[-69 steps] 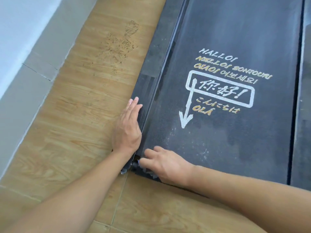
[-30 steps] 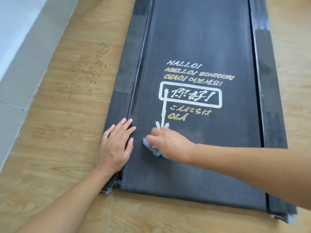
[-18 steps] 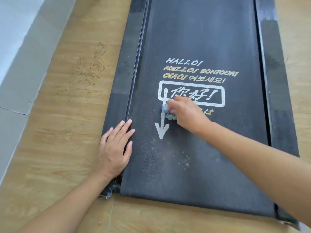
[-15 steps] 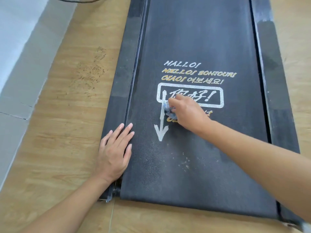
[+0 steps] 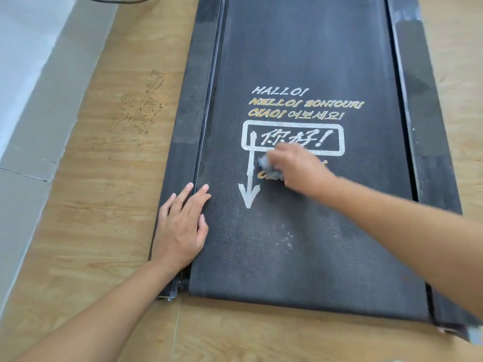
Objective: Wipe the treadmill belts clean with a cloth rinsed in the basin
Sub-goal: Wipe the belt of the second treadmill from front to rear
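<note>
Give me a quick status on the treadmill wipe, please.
Left hand flat, braced across side rail and belt edge. Right hand grips cloth, pressed on belt just below printed box. Pale specks toward near end; nothing blocking.

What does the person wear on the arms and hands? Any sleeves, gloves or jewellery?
Nothing worn shows. The left hand and the right hand have no gloves. No ring shows on the left; the right is too blurred to tell. Neither wrist carries a watch or band. The left forearm and right forearm are bare to the frame edge, no sleeve in view.
</note>
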Action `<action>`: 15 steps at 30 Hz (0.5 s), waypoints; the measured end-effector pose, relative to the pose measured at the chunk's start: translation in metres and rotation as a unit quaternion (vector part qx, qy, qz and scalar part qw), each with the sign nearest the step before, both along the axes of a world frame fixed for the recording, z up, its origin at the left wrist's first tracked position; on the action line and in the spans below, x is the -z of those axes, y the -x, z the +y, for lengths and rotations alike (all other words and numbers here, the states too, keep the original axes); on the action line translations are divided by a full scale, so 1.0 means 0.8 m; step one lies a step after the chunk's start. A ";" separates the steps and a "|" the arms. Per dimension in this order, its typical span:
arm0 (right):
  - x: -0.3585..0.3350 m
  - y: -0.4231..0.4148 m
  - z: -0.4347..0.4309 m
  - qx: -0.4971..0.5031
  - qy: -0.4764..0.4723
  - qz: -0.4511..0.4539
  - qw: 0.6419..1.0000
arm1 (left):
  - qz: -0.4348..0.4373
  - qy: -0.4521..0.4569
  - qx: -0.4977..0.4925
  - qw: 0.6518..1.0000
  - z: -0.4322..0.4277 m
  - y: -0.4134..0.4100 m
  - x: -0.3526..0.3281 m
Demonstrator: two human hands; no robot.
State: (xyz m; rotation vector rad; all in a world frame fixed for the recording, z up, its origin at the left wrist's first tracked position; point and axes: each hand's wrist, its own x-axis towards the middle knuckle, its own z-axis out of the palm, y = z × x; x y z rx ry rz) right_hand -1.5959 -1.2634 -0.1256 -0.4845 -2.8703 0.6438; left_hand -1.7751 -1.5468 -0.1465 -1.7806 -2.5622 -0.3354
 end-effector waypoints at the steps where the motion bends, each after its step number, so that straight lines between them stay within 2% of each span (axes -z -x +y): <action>1: -0.003 0.006 0.028 0.049 -0.009 -0.015 0.999 | -0.011 -0.001 -0.010 1.000 0.002 -0.004 -0.001; 3: -0.008 0.011 0.049 0.108 -0.023 -0.040 0.993 | -0.028 -0.003 -0.023 0.999 0.005 -0.010 -0.004; 5: -0.011 0.000 0.017 0.107 -0.020 -0.029 0.994 | -0.029 -0.004 -0.022 0.999 0.007 -0.013 -0.004; 8: 0.000 -0.048 -0.090 0.000 0.037 -0.027 0.999 | -0.024 -0.001 -0.021 0.999 0.007 -0.012 -0.003; 11: -0.008 -0.104 -0.196 -0.147 0.073 -0.092 0.982 | -0.021 0.001 -0.018 1.000 0.007 -0.012 -0.004; 13: -0.011 -0.115 -0.215 -0.188 0.074 -0.098 0.974 | -0.016 0.004 -0.020 1.000 0.007 -0.012 -0.005; 15: -0.009 -0.103 -0.185 -0.189 0.040 -0.106 0.975 | -0.020 0.000 -0.022 1.000 0.007 -0.014 -0.006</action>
